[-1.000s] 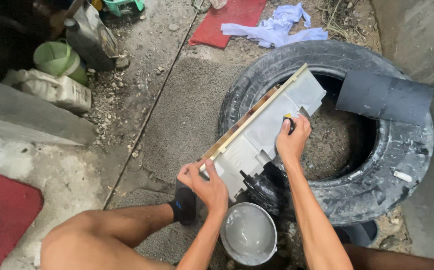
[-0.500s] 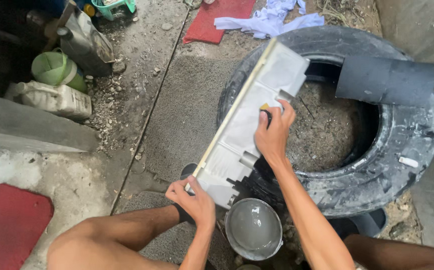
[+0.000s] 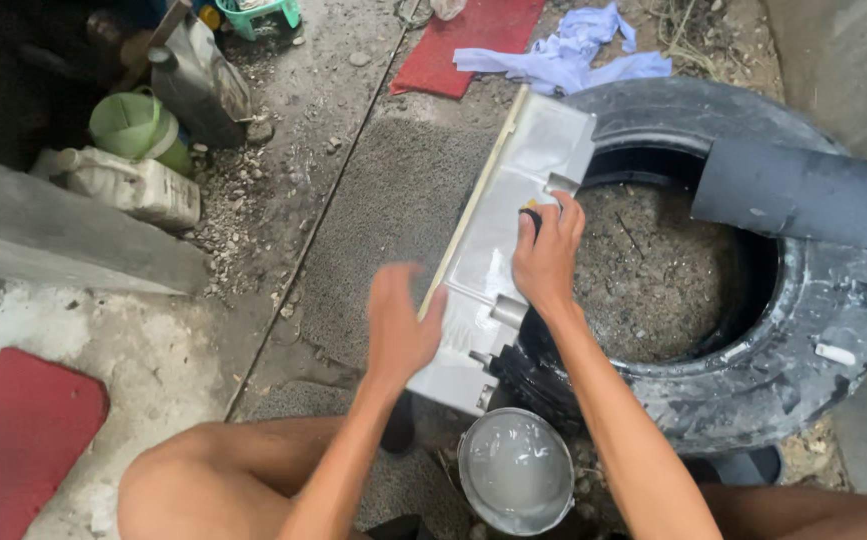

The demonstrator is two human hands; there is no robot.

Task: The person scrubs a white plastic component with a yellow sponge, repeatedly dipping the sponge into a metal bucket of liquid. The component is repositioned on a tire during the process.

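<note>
A long pale plastic panel with a tan edge leans on the rim of a large black tyre. My right hand presses on the panel's middle, with a small dark and yellow thing under the fingertips. My left hand is blurred, fingers spread, hovering just left of the panel's lower part and holding nothing. A round metal bowl of cloudy water stands on the ground below the panel, between my arms.
A dark flat sheet lies across the tyre's far rim. Gravel fills the tyre's hole. A green jug, a grey canister and a white sack stand at upper left, a concrete block at left. Red mats and blue cloth lie around.
My left hand has let go of the panel's lower end and lifted beside it. The panel has swung more upright along the tyre rim, with my right hand staying on it.
</note>
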